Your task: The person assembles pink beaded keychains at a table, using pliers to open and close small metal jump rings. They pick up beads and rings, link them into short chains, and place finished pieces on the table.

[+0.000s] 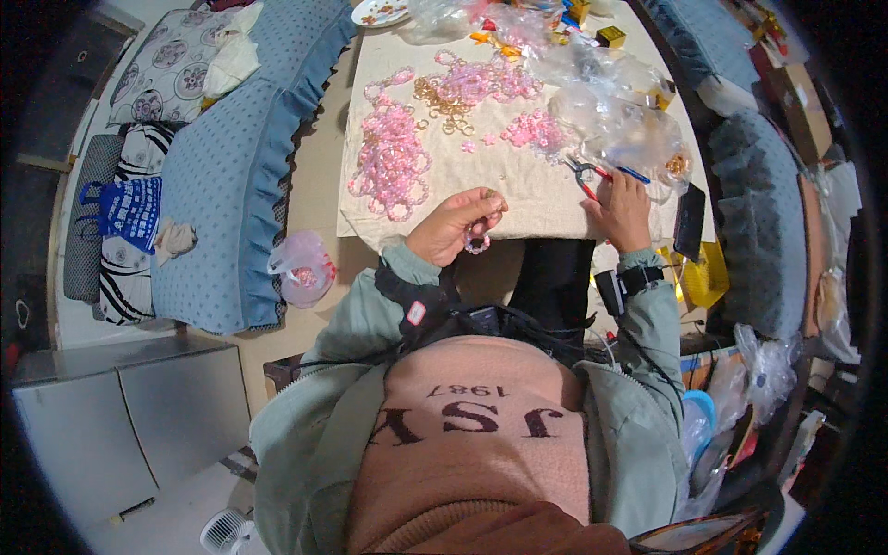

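My left hand [455,227] is closed at the table's near edge, thumb and fingertips pinched together. From it hangs a small loop of pink and clear beads [477,244]; whatever sits right at the fingertips is too small to make out. To the right, my right hand [623,211] has its fingers round the red handles of a pair of pliers [588,170], whose jaws point away to the left. Beside that hand lies a blue pen-like tool [633,174]. Loose pink beads [536,131] are heaped beyond the pliers.
Pink beaded loops [393,166] pile up at the left of the cloth-covered table [370,225], near gold rings [449,104]. Clear plastic bags [610,116] crowd the right side. A black phone [689,222] lies on the right edge. Blue sofas [222,194] flank the table.
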### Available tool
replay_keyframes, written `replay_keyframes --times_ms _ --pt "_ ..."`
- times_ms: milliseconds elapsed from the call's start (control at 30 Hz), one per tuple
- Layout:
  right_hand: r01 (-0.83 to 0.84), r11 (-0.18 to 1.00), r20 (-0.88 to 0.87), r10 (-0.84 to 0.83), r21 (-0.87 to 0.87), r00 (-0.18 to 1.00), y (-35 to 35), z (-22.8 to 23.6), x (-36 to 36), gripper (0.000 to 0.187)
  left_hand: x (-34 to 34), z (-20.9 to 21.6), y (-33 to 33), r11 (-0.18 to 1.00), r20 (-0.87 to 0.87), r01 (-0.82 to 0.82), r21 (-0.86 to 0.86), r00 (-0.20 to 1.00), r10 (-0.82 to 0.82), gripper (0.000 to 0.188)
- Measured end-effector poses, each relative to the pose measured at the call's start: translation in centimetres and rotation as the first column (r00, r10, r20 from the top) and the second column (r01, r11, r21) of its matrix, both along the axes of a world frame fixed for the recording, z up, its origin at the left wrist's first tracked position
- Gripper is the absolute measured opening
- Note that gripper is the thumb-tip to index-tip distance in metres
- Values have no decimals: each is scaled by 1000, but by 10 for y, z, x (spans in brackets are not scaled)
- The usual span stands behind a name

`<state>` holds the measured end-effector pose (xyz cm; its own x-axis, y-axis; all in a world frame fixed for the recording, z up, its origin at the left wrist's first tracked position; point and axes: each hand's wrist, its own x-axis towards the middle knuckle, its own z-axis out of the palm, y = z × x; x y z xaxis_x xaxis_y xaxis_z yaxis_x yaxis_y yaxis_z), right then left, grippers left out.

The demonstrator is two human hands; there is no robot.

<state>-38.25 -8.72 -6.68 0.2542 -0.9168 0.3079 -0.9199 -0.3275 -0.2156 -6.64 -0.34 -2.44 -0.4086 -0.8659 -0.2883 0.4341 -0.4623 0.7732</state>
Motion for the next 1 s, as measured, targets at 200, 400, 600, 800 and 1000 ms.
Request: replay_keyframes --times_ms 200,400,600,800,1000 --pt "-78 995 -24 76 -69 997 -16 -30 -20 66 -4 0 -1 999 -64 -34 -27 997 33 16" --pt "-268 963 345 258 -21 902 -5 12 -15 55 0 3 1 998 -43 -42 -49 998 40 16" --pt "-565 823 576 435 57 692 33 68 19 52 -2 14 1 991 80 -33 -129 996 44 16" --pt "-627 778 495 530 40 689 47 95 37 52 5 23 6 982 100 -12 -186 995 31 15" --pt "-646 761 503 536 60 678 50 101 37 50 9 27 9 985 67 11 -170 998 0 18"
